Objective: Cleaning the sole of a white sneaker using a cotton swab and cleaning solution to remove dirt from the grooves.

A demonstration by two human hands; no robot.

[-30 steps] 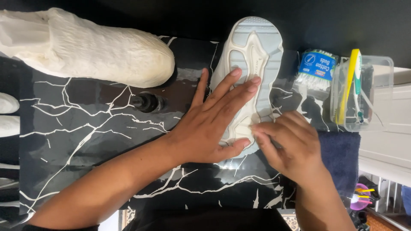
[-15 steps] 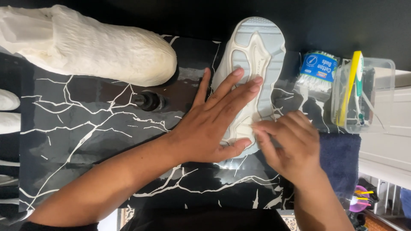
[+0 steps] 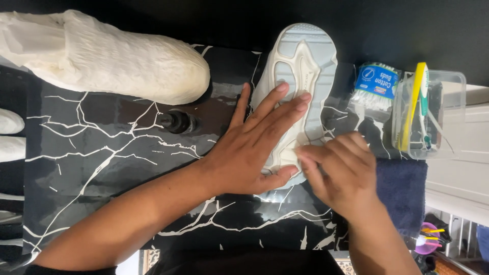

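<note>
Shoe sole [image 3: 305, 66], off-white with pale blue tread, lies tread-up on the black marble-pattern table [image 3: 102, 163], toe end pointing away. Left hand [image 3: 254, 147] pressed flat on it, fingers spread and straight, thumb hooked under the near edge, pinning it down. Right hand [image 3: 341, 173] curled at the sole's near right edge, fingertips bunched and touching it; cannot tell if anything is pinched there. White paper-stuffed shoe [image 3: 102, 56] lies far left, small dark bottle [image 3: 175, 121] near it. Cotton bud pack [image 3: 377, 84] just right of the sole, beside a clear plastic container [image 3: 443, 112] holding toothbrushes [image 3: 415, 102]. Dark blue towel [image 3: 405, 188] under the right hand's side.
</note>
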